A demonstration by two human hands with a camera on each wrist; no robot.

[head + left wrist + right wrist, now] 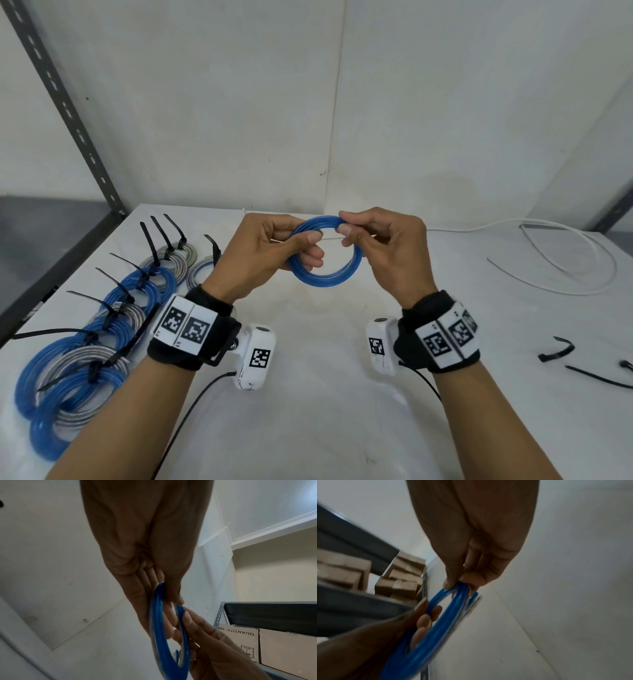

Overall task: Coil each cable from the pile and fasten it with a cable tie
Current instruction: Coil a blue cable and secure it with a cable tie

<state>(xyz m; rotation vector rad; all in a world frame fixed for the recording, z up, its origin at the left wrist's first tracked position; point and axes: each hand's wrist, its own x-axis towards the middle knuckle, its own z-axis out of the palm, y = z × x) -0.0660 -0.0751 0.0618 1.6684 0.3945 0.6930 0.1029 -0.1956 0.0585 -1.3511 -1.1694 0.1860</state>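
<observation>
Holding the blue coil above the tabletop, left hand and right hand pinching its top, we judge it wound but untied, with tied coils at left and a white cable plus loose ties waiting at right.

Head view: left hand covers the left arc of the blue coil; right hand covers its top right, so the cable end cannot be located. A thin pale strand behind the coil, between the hands, is too fine to identify. Bundled coils at left overlap; count uncertain, lowest one partly behind the left forearm. Black cable ties cut off by right edge. Right wrist view: coil and cardboard boxes smeared by motion. Left wrist view: box label partly readable, rest too small.
</observation>
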